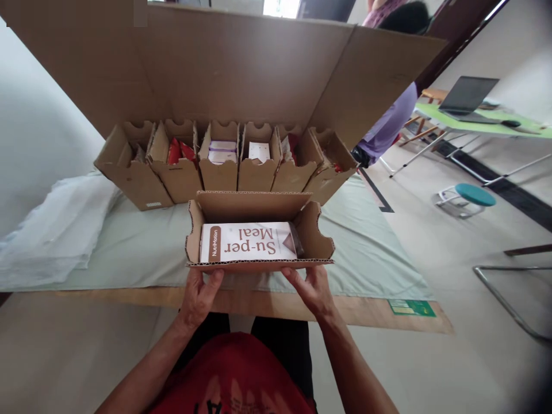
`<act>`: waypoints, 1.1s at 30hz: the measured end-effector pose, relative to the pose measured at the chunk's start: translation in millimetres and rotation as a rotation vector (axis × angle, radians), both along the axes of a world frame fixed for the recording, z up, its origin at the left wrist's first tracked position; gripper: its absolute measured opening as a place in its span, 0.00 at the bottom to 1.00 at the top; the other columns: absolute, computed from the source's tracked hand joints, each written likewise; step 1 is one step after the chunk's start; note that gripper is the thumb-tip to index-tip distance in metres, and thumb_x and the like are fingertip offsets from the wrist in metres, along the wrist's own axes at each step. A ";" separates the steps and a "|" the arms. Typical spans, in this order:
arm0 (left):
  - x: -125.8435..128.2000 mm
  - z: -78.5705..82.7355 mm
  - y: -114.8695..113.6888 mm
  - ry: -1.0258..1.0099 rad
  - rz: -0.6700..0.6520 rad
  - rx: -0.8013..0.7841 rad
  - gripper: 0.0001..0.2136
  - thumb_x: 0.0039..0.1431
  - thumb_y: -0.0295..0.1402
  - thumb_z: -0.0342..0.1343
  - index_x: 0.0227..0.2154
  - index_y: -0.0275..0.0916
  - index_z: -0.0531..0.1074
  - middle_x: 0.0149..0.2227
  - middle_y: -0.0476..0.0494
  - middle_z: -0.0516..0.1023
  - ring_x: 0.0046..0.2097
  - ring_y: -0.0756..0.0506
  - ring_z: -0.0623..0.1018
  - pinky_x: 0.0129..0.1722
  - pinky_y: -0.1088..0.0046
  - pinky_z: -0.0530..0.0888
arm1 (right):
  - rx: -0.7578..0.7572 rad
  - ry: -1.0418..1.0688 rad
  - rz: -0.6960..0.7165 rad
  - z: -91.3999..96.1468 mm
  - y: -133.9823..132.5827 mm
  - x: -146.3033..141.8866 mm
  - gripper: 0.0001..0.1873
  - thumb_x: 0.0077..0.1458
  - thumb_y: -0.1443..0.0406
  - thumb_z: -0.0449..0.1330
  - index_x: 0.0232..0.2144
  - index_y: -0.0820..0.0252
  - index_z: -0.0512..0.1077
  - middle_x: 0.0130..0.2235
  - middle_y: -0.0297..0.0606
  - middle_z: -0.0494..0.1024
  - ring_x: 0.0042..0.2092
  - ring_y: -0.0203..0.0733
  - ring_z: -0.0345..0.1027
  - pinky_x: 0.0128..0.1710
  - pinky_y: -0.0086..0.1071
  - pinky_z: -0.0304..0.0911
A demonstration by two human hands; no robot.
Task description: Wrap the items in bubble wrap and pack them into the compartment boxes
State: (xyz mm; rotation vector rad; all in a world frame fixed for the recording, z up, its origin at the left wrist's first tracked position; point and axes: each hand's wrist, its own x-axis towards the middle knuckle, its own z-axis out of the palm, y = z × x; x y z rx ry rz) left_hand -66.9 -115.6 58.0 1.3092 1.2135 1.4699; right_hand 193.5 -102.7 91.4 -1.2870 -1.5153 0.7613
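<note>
A small open cardboard box [259, 207] sits near the front edge of the table, with a white carton printed "Su-per Meal" [248, 241] lying flat inside it. My left hand [199, 296] grips the box's near wall at its left, thumb up against the cardboard. My right hand [311, 290] touches the same wall at its right, fingers curled under the edge. Behind it stands a row of several open cardboard boxes [219, 167] holding cartons and red packets.
A large cardboard sheet [224, 63] leans upright behind the row. A pale green cloth [129, 247] covers the table, with folded white plastic [52, 224] at the left. To the right are a person in purple [390, 123], a teal stool [472, 195] and a laptop [468, 98] on a green table.
</note>
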 end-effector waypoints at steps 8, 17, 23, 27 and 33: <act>41.1 -9.0 -29.5 0.124 -0.155 -0.009 0.39 0.60 0.44 0.63 0.71 0.43 0.53 0.70 0.34 0.60 0.72 0.30 0.57 0.72 0.46 0.55 | -0.100 0.351 0.058 -14.8 38.9 53.5 0.32 0.46 0.52 0.74 0.52 0.55 0.77 0.56 0.41 0.79 0.61 0.60 0.69 0.63 0.52 0.63; 11.4 -22.9 6.2 0.143 -0.065 -0.115 0.42 0.58 0.46 0.64 0.71 0.47 0.50 0.71 0.33 0.55 0.70 0.31 0.62 0.63 0.46 0.69 | 0.002 0.447 -0.096 -39.1 39.0 40.7 0.26 0.57 0.50 0.65 0.54 0.52 0.73 0.58 0.39 0.77 0.61 0.53 0.67 0.62 0.45 0.63; 8.7 -15.4 28.5 0.048 -0.323 -0.208 0.37 0.59 0.46 0.63 0.68 0.44 0.56 0.65 0.34 0.67 0.62 0.33 0.73 0.59 0.52 0.74 | 0.002 0.387 -0.245 -56.8 27.7 26.2 0.24 0.61 0.49 0.61 0.53 0.53 0.72 0.55 0.39 0.78 0.59 0.51 0.68 0.62 0.43 0.63; 23.8 -16.7 21.5 0.035 -0.330 -0.188 0.36 0.58 0.45 0.64 0.66 0.44 0.59 0.65 0.34 0.67 0.61 0.33 0.74 0.59 0.52 0.74 | 0.019 0.340 -0.298 -55.5 28.9 31.4 0.23 0.63 0.50 0.57 0.55 0.52 0.71 0.57 0.38 0.76 0.61 0.49 0.67 0.64 0.43 0.61; 85.6 -23.9 10.7 -0.067 -0.348 -0.180 0.35 0.59 0.45 0.65 0.66 0.45 0.59 0.67 0.34 0.63 0.64 0.33 0.71 0.62 0.51 0.72 | 0.068 0.253 -0.420 -54.4 34.6 87.3 0.25 0.64 0.47 0.54 0.55 0.54 0.72 0.56 0.40 0.77 0.61 0.52 0.67 0.65 0.49 0.59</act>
